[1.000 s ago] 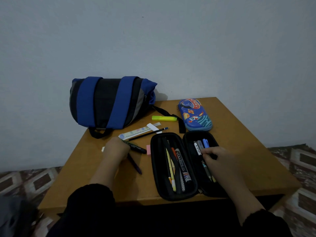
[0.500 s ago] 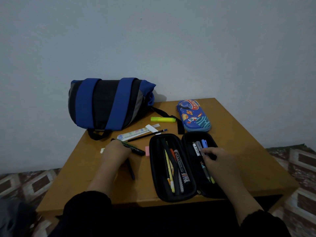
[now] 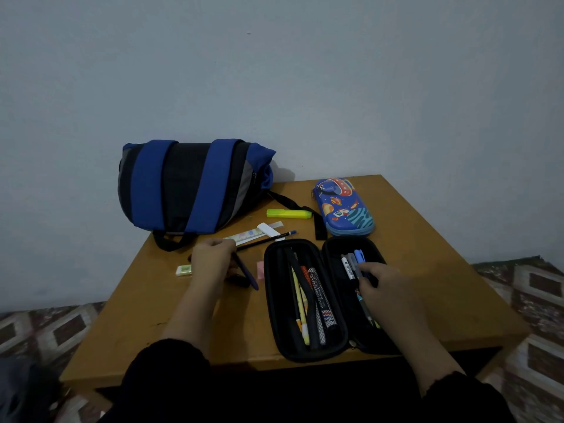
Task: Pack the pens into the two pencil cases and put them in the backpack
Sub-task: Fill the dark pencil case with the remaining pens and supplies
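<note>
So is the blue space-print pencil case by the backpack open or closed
Closed. The blue space-print pencil case lies flat with its halves together, nothing inside showing, unlike the black case spread open beside it.

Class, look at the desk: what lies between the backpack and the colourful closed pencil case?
In the head view, a yellow highlighter lies on the table between the backpack and the colourful case, alongside the backpack's black strap.

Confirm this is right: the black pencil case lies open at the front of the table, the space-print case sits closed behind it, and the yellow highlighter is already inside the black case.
One detail is wrong. The yellow highlighter is not inside the black pencil case; it lies loose on the table, between the backpack and the space-print case. The head view shows it. The rest stands.
</note>
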